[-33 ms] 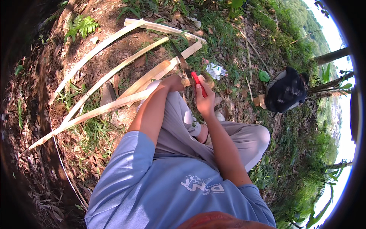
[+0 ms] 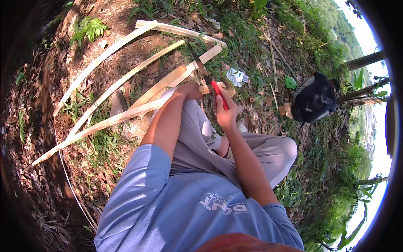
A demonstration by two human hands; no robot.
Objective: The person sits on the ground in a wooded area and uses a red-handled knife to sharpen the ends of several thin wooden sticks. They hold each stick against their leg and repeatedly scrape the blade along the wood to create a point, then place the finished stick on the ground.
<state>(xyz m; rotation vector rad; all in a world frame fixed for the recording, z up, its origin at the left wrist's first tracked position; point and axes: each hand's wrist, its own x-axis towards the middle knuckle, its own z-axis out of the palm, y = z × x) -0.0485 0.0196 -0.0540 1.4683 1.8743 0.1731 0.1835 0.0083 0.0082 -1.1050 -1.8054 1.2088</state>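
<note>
The right hand (image 2: 227, 110) has its fingers closed round the handle (image 2: 220, 95) at the strip's near end; the left hand (image 2: 191, 90) looks wrapped round the strip (image 2: 117, 119), which lies across the lap, though its fingertips are hidden; good work here likely wants the strip pinned firmly, left fingers well clear of the blade (image 2: 200, 66), and light, even strokes; compared with earlier, the handle sits slightly nearer the body; the strip looks unmoved.
</note>
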